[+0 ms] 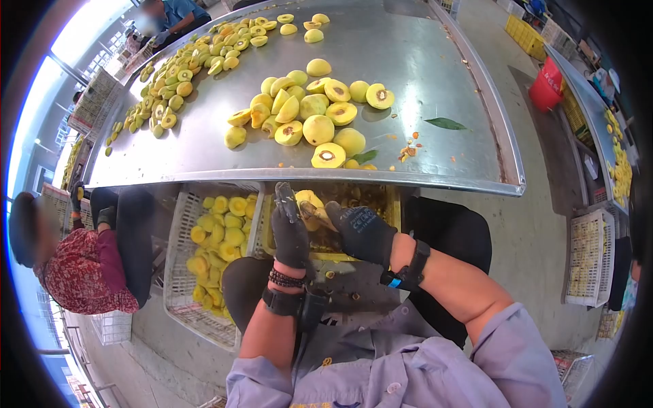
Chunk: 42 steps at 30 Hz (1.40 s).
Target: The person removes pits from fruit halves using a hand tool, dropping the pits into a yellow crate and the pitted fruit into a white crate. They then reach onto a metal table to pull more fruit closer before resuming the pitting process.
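Note:
Both my hands wear dark work gloves and meet just below the table's front edge. A cut yellow peach (309, 198) shows against the inner side of my left hand (290, 228), which is closed around it with the fingertips pointing up. My right hand (364, 234) is curled, its thumb and fingertips right at the lower side of the fruit. A brownish piece (314, 219) lies between the two hands; I cannot tell whether it is fruit or a tool. Under them sits a yellow crate (391, 211) with dark, wet-looking contents.
Whole and halved peaches (318, 129) lie on the metal table (435, 81), with a larger heap (183, 75) farther left. A green leaf (445, 124) rests nearby. A white crate (178, 299) of peach halves stands left of my legs. Another person (88, 265) sits at left.

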### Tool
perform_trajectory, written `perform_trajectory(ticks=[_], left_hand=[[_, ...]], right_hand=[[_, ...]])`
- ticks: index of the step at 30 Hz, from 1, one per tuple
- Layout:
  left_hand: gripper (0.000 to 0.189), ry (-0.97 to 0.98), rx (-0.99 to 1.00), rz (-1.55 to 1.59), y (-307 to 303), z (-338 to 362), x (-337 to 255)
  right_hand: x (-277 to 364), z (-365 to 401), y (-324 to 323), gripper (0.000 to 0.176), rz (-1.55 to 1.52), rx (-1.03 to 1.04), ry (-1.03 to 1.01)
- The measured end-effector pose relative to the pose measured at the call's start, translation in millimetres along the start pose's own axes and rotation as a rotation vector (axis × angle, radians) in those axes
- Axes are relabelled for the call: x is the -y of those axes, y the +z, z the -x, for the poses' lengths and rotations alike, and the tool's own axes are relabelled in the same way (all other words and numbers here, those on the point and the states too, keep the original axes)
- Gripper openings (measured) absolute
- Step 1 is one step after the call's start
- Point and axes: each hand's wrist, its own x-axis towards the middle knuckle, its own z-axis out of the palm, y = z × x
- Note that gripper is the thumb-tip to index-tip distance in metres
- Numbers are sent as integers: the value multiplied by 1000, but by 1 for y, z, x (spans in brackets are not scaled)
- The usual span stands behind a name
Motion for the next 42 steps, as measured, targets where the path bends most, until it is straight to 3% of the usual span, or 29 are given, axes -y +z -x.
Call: perform_trajectory(ticks=[1,4,10,14,16,19,22,26,28,31,34,37,40,42], left_hand=[[44,-114,33,190,0,1,-6],[40,-146,-54,350,10,6,-13],[33,523,-114,-777,-1,7,12],[30,487,-141,-812,7,3,8],[31,500,-174,-980,10,3,2],[33,417,-138,-952,5,1,12],[32,304,-79,-628,0,-2,14],[32,187,-56,-332,-3,-1,16],[32,197,-85,-402,-2,4,20],[32,206,-127,-510,-1,12,24],[30,368,-110,-692,0,10,22],[29,292,-95,-574,2,6,26],[28,508,-72,-906,1,7,22],[29,489,-68,-758,-1,5,24]], right_hand=[[3,0,-1,40,-29,34,33],[0,-1,5,42,-137,-41,49],[-4,3,19,44,-275,-101,-27],[-10,2,21,40,-370,-100,-78],[-16,-2,30,38,-471,-135,-156],[-18,1,32,33,-413,-114,-77],[-13,3,22,30,-512,-81,-79],[-15,1,32,30,-857,-79,-96],[5,5,17,30,-1034,-68,-69],[-8,5,36,28,-685,-68,-43],[-16,2,37,28,-621,-9,-29],[-8,6,21,28,-715,15,-35],[-12,7,25,29,-835,4,-116],[-9,7,27,31,-675,-39,-78]])
